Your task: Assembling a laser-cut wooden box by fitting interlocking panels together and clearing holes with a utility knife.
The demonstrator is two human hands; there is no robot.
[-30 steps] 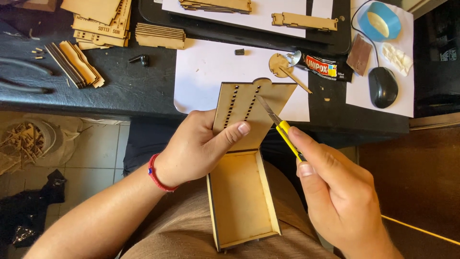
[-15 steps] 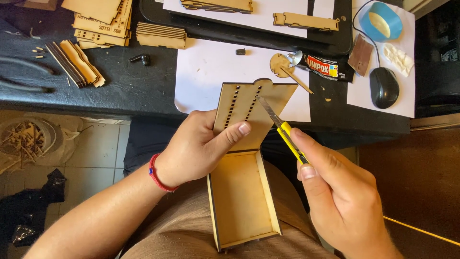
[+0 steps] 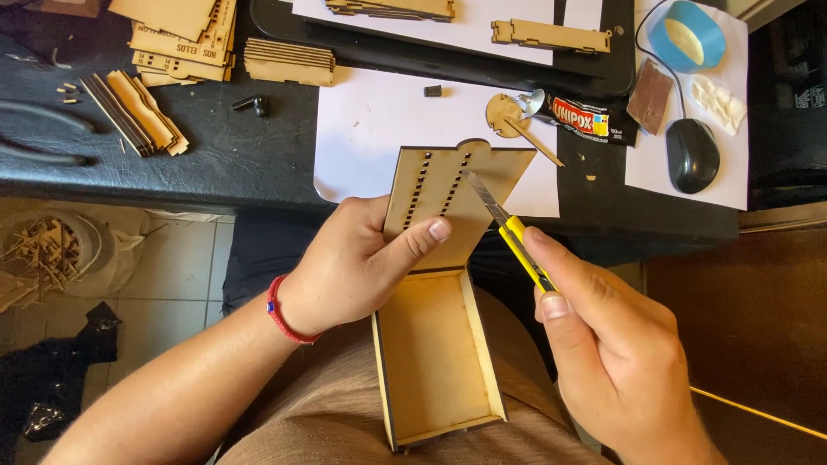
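My left hand point(image 3: 362, 263) grips a laser-cut wooden box point(image 3: 439, 344) that rests on my lap, thumb pressed on its raised slotted panel point(image 3: 439, 194). That panel stands up from the box's far end and has two rows of small slots. My right hand point(image 3: 612, 344) holds a yellow utility knife point(image 3: 517, 241) with the blade extended. The blade tip touches the panel near its right slot row.
A dark desk point(image 3: 233, 164) ahead carries white paper sheets point(image 3: 379, 129), stacks of wooden parts point(image 3: 185, 39), a glue tube point(image 3: 586, 116), a round wooden piece point(image 3: 504, 112), a black mouse point(image 3: 692, 155), blue tape point(image 3: 685, 39) and pliers point(image 3: 39, 133). A bin of wood scraps point(image 3: 43, 254) sits on the tiled floor at left.
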